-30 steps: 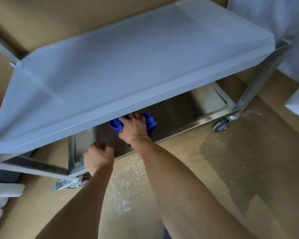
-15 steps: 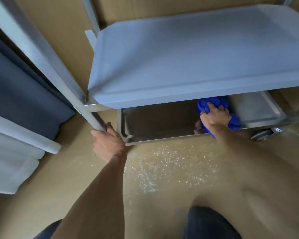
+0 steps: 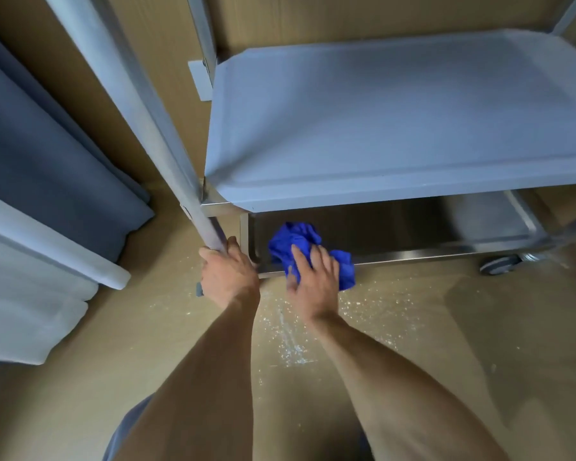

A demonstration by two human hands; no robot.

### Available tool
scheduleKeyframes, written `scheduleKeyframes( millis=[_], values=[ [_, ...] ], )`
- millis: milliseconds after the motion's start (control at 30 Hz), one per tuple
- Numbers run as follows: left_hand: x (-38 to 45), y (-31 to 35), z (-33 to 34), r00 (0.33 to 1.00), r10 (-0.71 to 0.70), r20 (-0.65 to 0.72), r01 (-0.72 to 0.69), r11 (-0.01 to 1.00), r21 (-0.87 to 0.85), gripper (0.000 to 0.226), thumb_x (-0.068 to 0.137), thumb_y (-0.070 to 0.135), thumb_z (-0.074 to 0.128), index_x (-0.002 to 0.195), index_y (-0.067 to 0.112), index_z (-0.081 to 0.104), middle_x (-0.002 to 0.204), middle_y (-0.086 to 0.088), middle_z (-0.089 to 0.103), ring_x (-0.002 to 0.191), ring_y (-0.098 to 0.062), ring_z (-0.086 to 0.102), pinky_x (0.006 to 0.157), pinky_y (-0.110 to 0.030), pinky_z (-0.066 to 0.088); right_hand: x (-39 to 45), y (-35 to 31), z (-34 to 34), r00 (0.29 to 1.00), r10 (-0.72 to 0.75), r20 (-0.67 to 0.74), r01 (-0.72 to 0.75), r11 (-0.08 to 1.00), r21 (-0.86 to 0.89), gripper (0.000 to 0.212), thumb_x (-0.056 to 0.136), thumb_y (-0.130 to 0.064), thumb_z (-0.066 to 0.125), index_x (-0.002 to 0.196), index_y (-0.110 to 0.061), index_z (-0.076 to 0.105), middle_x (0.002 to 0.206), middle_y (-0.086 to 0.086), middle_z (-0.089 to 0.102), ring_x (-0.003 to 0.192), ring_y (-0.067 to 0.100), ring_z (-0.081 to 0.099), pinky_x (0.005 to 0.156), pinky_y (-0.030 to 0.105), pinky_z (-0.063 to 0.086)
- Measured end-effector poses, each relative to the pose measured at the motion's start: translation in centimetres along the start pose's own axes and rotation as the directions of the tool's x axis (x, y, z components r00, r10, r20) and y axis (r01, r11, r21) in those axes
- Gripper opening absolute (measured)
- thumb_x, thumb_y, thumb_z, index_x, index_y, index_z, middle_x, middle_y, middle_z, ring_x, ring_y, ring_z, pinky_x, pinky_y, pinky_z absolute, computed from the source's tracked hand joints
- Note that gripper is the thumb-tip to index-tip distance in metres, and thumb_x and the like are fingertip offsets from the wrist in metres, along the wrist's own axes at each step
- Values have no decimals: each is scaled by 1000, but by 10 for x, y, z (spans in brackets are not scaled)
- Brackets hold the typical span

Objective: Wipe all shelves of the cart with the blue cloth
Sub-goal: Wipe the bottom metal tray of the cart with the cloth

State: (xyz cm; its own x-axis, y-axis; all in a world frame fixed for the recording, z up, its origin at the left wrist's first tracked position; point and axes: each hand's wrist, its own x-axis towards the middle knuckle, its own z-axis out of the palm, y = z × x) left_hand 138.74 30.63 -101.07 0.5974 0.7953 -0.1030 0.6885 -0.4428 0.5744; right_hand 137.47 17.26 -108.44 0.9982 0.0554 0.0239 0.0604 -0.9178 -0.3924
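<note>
A metal cart stands before me with a wide grey shelf (image 3: 396, 121) above and a shiny steel bottom shelf (image 3: 413, 234) near the floor. The crumpled blue cloth (image 3: 293, 241) lies at the bottom shelf's front left corner, hanging over its rim. My right hand (image 3: 313, 281) presses flat on the cloth with fingers spread. My left hand (image 3: 228, 274) grips the foot of the cart's front left post (image 3: 167, 154). The upper shelf hides most of the back of the bottom shelf.
A caster wheel (image 3: 499, 264) sits under the cart's right end. Grey and white curtains (image 3: 47, 181) hang at the left. The tan floor (image 3: 413, 327) in front of the cart carries white specks. A tan wall is behind the cart.
My right hand has slid the blue cloth leftward along the bottom shelf to its front left corner. My left hand keeps its grip on the post. The view has shifted.
</note>
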Motion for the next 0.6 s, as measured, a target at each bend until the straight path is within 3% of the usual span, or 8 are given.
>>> scheduleKeyframes(
  millis=[100, 200, 267, 300, 433, 533, 600],
  values=[
    [-3, 2, 0, 1000, -21, 9, 22, 1000, -7, 42, 98, 51, 37, 102, 9, 40, 98, -19, 62, 89, -38, 61, 74, -40, 42, 0, 99, -31, 921, 325, -214, -319, 946, 62, 53, 91, -36, 38, 136, -16, 57, 138, 24, 51, 129, 45, 46, 107, 55, 37],
    [-3, -3, 2, 999, 52, 1, -52, 999, -3, 39, 99, 50, 36, 97, 11, 34, 96, -20, 62, 89, -39, 61, 73, -40, 41, 8, 185, -69, 798, 561, -219, -547, 827, 127, 68, 89, -47, 27, 146, -14, 46, 147, 31, 37, 135, 49, 35, 112, 55, 31],
    [-1, -7, 2, 995, 98, -7, -97, 995, 27, 38, 99, 50, 35, 95, 11, 34, 93, -18, 60, 86, -37, 59, 71, -38, 38, 14, 202, -78, 812, 566, -144, -565, 823, 47, 74, 86, -49, 20, 151, -17, 35, 154, 28, 27, 140, 47, 25, 116, 54, 23],
    [0, -9, 2, 993, 121, 3, -121, 992, 47, 38, 100, 49, 33, 96, 11, 35, 90, -16, 58, 83, -35, 58, 70, -37, 37, 16, 200, -75, 818, 547, -176, -554, 833, 14, 72, 87, -47, 21, 150, -16, 38, 153, 29, 29, 138, 49, 26, 114, 56, 24],
    [7, -18, 0, 971, 233, 58, -238, 965, 115, 40, 100, 47, 28, 97, 11, 42, 82, -9, 48, 74, -31, 53, 66, -35, 40, 26, 165, -57, 832, 487, -267, -520, 851, -71, 64, 81, -37, 33, 135, -10, 55, 136, 30, 48, 127, 51, 39, 98, 59, 34],
    [10, -23, -2, 959, 276, 58, -281, 954, 107, 38, 99, 44, 25, 94, 11, 43, 79, -9, 50, 71, -31, 52, 66, -35, 40, 44, 152, -70, 857, 472, -206, -512, 825, -238, 61, 79, -36, 35, 133, -15, 55, 127, 24, 53, 125, 41, 40, 102, 50, 30],
    [9, -22, -2, 965, 259, 43, -262, 963, 62, 35, 99, 43, 27, 91, 11, 39, 82, -13, 55, 74, -34, 56, 66, -36, 40, 58, 145, -74, 902, 392, -182, -432, 840, -329, 51, 85, -31, 45, 134, -17, 54, 123, 21, 57, 123, 38, 42, 102, 47, 31]
  ],
)
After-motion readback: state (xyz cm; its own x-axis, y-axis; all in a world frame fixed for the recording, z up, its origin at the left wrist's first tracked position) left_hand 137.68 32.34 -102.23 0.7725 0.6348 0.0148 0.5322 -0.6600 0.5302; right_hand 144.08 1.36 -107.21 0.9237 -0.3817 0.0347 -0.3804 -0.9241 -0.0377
